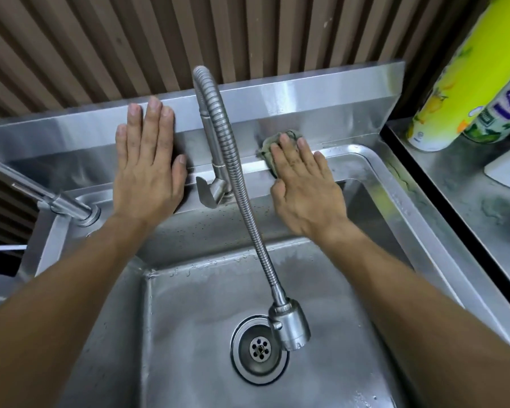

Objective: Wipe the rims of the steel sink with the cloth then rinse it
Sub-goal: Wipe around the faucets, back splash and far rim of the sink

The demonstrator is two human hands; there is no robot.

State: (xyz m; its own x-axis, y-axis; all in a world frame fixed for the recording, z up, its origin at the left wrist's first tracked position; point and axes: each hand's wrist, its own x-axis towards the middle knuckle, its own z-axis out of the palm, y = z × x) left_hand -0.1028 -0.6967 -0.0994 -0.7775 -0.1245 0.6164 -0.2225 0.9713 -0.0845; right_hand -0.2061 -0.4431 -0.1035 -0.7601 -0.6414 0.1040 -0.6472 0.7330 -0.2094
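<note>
Steel back rim (333,156) ran left-right; right hand (304,189) pressed cloth (267,148) flat under extended fingers (286,145); left hand (147,172) splayed, empty.

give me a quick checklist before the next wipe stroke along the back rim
1. Cloth under the right hand: ok, palm pressing it flat on the back rim.
2. Left hand bracing: ok, flat against the backsplash.
3. Path to the right corner: ok, bare rim ahead.
4. Path leftward: not ok, faucet base stands beside the cloth.
5. Water off: ok, nothing runs from the spray head.
6. Cloth clean enough: cannot tell, mostly hidden.
</note>
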